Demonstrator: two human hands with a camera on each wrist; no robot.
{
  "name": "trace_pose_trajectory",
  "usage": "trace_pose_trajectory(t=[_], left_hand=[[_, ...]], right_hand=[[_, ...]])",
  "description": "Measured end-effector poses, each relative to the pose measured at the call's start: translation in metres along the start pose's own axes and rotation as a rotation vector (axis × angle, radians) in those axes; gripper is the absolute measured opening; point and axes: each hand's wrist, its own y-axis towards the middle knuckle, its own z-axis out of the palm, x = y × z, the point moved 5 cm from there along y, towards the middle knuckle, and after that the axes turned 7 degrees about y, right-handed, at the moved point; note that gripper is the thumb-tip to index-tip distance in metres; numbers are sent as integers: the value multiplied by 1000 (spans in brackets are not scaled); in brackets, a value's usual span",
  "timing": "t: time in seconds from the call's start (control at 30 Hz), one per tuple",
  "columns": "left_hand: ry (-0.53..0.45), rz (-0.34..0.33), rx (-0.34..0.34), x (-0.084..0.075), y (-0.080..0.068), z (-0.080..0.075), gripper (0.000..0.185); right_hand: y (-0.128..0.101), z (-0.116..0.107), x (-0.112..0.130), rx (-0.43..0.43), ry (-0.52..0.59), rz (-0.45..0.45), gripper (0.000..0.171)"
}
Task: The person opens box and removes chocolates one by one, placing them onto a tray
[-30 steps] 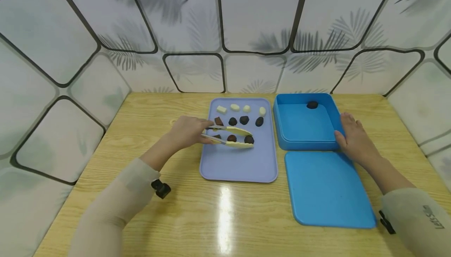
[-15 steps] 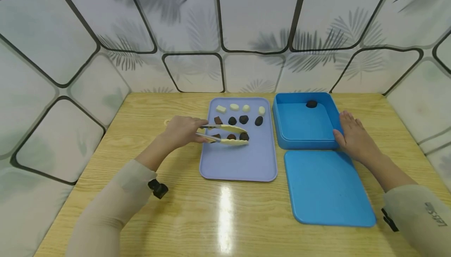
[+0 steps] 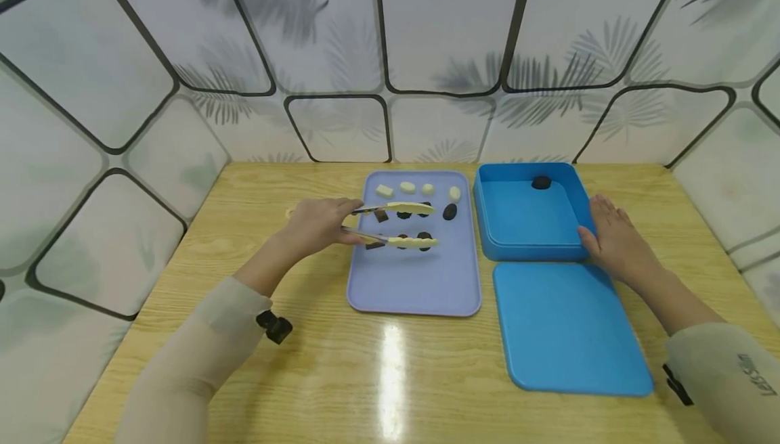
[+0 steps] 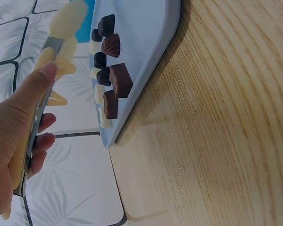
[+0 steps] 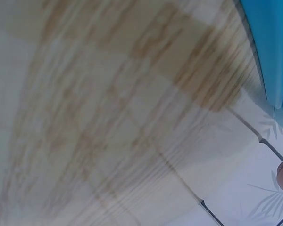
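**Tongs lift and spread over the chocolate rows**

The tongs [image 3: 396, 225] are up off the tray now, arms spread wider than half a second ago, when they lay low and closer together over the front row of dark pieces. Nothing is caught between the tips. The left hand [image 3: 317, 224] has its fingers and thumb curled round the tong handles, seen close in the left wrist view [image 4: 19, 141]. The tips have also drifted toward the back of the lilac tray [image 3: 414, 288], one arm over the middle row, the other over the front row [image 3: 424, 236]. To my eye that looks like a fresh line-up rather than a pick made.

White pieces [image 3: 407, 187] sit along the tray's far edge; the near half of the tray is bare, good room to swing through.

Just right of the tray stands the blue box [image 3: 524, 244], one dark chocolate [image 3: 540, 182] at its far wall. The right hand [image 3: 612, 237] rests flat, fingers straight, against the box's right side, same as before. The lid [image 3: 569, 329] lies at the table's near-right, touching the box's front edge.
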Motion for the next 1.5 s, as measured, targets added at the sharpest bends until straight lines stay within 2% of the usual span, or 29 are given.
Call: trace_pose_trajectory(t=[0.2,0.27,0.37,0.5,0.6,0.97,1.13,1.33,1.5], left_hand=[[-15,39,-108,-4,12,-5,69],[-17,39,-106,-6,19,-7,70],[-13,27,-52,-9,32,-7,75],[-18,-6,76,-14,52,-4,85],[-18,-24,140,-19,65,-3,89],[-64,-92,183,-40,106,0,94],[-105,-127,271,-49,122,6,105],[-155,-178,365,-59,141,11,95],[-128,-161,397,-70,154,17,91]], right_hand=[[0,0,-1,11,-22,3,68],[0,1,-1,14,-27,7,68],[1,1,-2,10,-30,7,68],[0,1,-2,1,-22,3,68],[0,1,-2,-2,-14,5,68],[0,-1,-2,-18,2,5,68],[1,1,-3,-13,0,8,68],[0,0,-2,-24,3,7,68],[0,0,-2,-20,13,22,67]])
